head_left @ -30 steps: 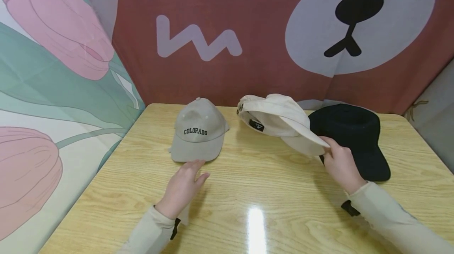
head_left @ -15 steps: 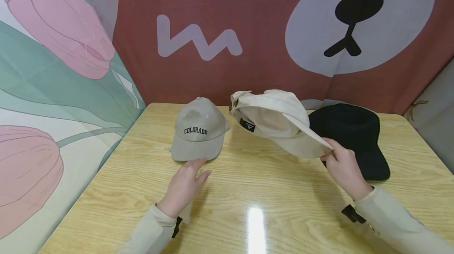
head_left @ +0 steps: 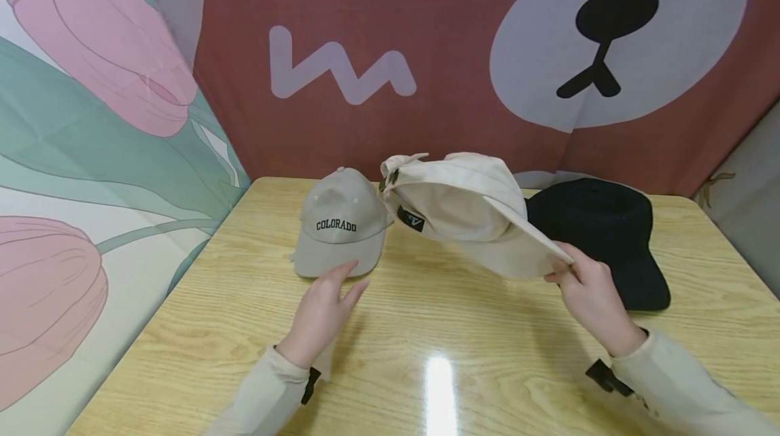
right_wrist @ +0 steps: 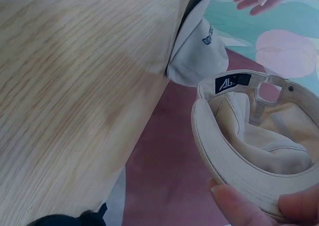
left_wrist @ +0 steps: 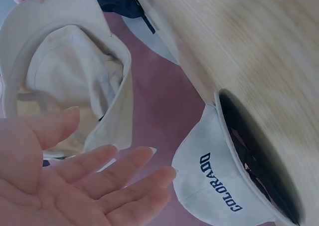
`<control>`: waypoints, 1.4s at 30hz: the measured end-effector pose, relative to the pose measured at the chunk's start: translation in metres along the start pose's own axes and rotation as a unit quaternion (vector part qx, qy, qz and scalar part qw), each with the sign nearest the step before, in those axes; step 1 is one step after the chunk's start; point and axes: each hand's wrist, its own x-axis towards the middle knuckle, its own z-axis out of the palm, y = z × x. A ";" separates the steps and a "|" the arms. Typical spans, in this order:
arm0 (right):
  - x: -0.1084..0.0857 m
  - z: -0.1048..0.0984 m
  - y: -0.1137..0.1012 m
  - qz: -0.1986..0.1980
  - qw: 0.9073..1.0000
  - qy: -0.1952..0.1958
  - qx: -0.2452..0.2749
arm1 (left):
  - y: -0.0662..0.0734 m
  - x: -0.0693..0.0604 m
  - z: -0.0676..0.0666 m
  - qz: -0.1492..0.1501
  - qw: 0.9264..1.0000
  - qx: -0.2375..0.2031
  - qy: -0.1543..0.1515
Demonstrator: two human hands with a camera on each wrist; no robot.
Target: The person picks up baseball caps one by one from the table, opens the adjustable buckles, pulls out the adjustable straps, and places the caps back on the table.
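Now, the red wall hanging fills the back, with the wood-grain worktop spreading before it. Up off the worktop is the cream cap, tilted, hollow side showing! To its right sits the black cap; to its left, the grey cap, lettered COLORADO. The fingers of my right hand pinch the cream cap's brim; those of my left hand are extended and free, near the grey cap's brim. And inside the cream cap, a little black label shows.

Left cap and right cap on the table, middle cap between them, seemingly above its surface.
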 end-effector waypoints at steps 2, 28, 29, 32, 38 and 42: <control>-0.001 0.000 -0.001 -0.006 1.000 0.003 0.007 | 0.000 0.002 0.001 0.000 1.000 -0.006 0.004; -0.013 0.004 -0.017 -0.021 0.996 -0.006 0.091 | 0.008 0.012 0.009 -0.051 0.984 -0.169 -0.025; -0.014 0.005 -0.017 -0.022 0.995 -0.006 0.095 | 0.008 0.013 0.010 -0.054 0.982 -0.180 -0.028; -0.016 0.007 -0.018 -0.028 0.994 -0.011 0.106 | 0.008 0.015 0.012 -0.060 0.975 -0.210 -0.031; -0.022 0.011 -0.017 -0.039 0.993 -0.013 0.114 | 0.008 0.018 0.016 -0.058 0.962 -0.265 -0.033; -0.023 0.013 -0.018 -0.044 0.993 -0.007 0.111 | 0.009 0.019 0.017 -0.049 0.957 -0.284 -0.034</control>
